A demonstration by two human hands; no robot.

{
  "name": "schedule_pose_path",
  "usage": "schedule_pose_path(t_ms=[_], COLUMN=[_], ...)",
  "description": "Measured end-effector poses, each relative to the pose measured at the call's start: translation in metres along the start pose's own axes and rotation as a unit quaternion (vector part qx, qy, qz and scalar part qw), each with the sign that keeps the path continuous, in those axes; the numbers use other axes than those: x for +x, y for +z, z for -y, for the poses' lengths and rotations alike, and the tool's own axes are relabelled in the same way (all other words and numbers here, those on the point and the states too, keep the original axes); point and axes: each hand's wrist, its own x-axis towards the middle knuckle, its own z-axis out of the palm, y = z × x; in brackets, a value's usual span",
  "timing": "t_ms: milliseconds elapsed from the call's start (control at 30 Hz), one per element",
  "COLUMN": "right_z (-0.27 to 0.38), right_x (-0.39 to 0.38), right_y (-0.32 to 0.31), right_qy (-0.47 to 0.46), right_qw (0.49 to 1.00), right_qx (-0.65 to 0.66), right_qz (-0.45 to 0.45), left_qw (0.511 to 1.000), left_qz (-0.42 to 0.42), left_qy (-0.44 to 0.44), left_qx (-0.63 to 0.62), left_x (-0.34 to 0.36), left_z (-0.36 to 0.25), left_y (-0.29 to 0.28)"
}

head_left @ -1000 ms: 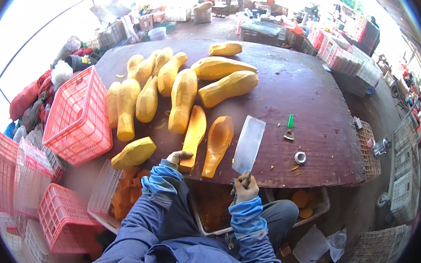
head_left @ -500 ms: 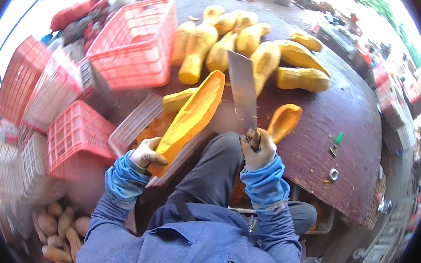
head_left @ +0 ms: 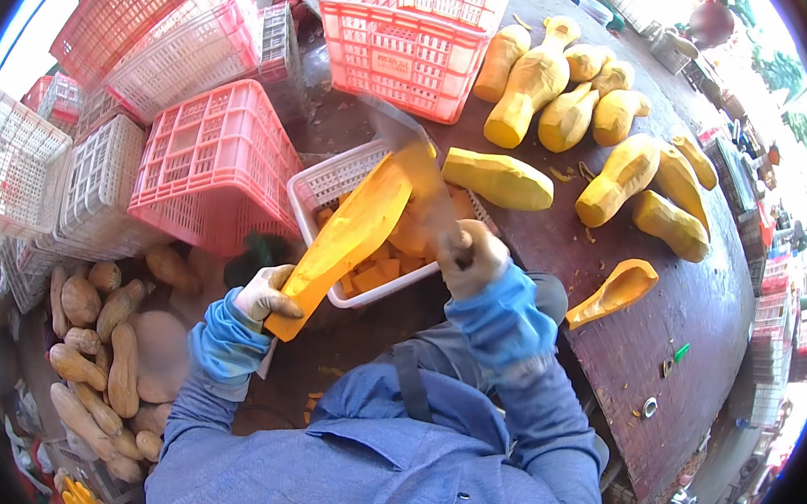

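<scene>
My gloved left hand (head_left: 265, 295) grips the narrow end of a long orange piece of peeled squash (head_left: 353, 227), which slants up over a white basket (head_left: 306, 190). Cut squash chunks (head_left: 378, 274) fill much of that basket. My gloved right hand (head_left: 475, 258) is closed round the handle of a cleaver (head_left: 420, 163), whose broad blade is smeared by motion and overlaps the far end of the piece. Whether the blade touches it I cannot tell. Beyond the basket lies a peeled yellow squash (head_left: 499, 180), and a hollowed half squash (head_left: 615, 292) rests on the table to the right.
Several peeled squashes (head_left: 531, 82) sit on the dark red table (head_left: 641, 365) at the far side. A pink crate (head_left: 404, 63) stands behind the basket, another pink crate (head_left: 216, 166) to the left. Unpeeled squashes (head_left: 124, 372) are heaped at lower left. A tape roll (head_left: 649, 407) lies near the table edge.
My view has swung left, bringing the basket of chunks into sight. The cleaver has come left from beside the squash piece to across its far end. Both hands keep their hold.
</scene>
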Motion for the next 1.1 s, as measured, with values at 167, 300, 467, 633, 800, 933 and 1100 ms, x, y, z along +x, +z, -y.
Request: schedule_pose_path(t_ms=[167, 300, 467, 633, 800, 933, 1100], right_z=[-0.078, -0.014, -0.015, -0.048, -0.034, 0.022, -0.037], right_x=[-0.019, -0.008, -0.025, -0.031, -0.032, -0.044, -0.044], right_y=[0.033, 0.010, 0.037, 0.046, 0.028, 0.013, 0.047], right_qy=[0.161, 0.066, 0.025, 0.118, 0.123, 0.053, 0.090], right_qw=[0.977, 0.995, 0.998, 0.991, 0.992, 0.992, 0.988], right_qx=[-0.107, -0.002, -0.047, -0.035, -0.004, 0.074, -0.053], right_qz=[0.095, -0.075, 0.036, 0.058, 0.020, -0.088, 0.117], left_qw=[1.000, 1.000, 0.998, 0.996, 0.998, 0.996, 0.999], left_qz=[0.005, -0.002, 0.019, 0.033, 0.017, -0.011, -0.006], left_qy=[0.003, -0.012, -0.012, 0.052, 0.030, 0.023, -0.006], left_qx=[-0.019, -0.017, -0.066, -0.072, -0.053, -0.082, -0.039], left_x=[0.005, 0.028, 0.050, 0.061, 0.069, 0.095, 0.107], left_z=[0.014, 0.013, 0.010, 0.028, -0.004, 0.005, 0.006], left_y=[-0.007, -0.010, 0.010, 0.011, 0.026, 0.022, 0.043])
